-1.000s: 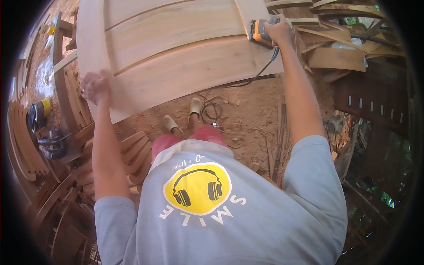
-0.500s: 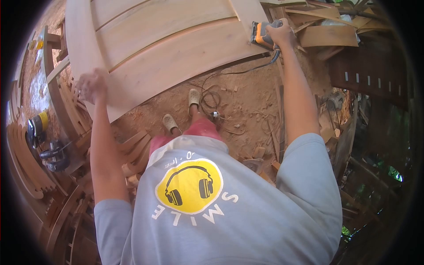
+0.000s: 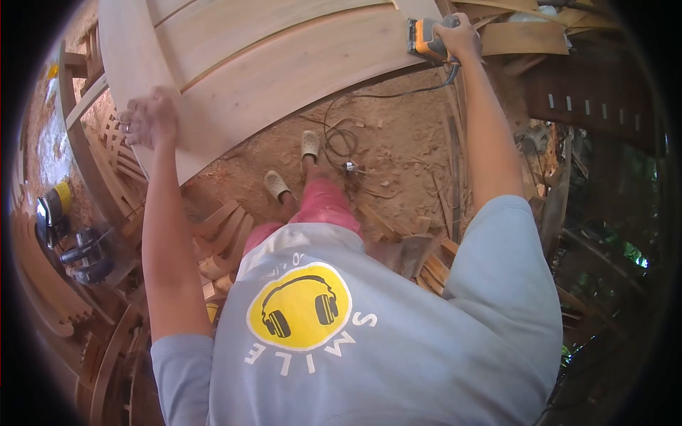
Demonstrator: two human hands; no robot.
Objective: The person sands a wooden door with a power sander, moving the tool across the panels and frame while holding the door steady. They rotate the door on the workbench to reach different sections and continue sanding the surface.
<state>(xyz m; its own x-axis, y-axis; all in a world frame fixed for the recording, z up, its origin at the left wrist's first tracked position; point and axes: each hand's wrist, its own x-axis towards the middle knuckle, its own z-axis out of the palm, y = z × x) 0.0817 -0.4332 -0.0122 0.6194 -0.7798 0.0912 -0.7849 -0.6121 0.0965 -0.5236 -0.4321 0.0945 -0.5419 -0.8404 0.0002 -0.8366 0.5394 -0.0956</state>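
A large pale wooden panel, framed with boards and grooves, fills the top of the view. My right hand is wrapped round an orange and black electric sander, which sits at the panel's right end. A dark cord runs from the tool down to the ground. At the panel's left end, my left hand lies on the wood near the edge, fingers apart and slightly blurred, a ring on one of them. It holds nothing.
Coiled cord lies on the dusty ground beside my clogs. Curved wooden pieces and a dark power tool are at the left. Stacked boards stand beyond the sander; wood scraps lie around my legs.
The sander in my right hand has shifted slightly up and right in view. My left hand has moved a little downward at the panel's left end. The whole view has tilted slightly.
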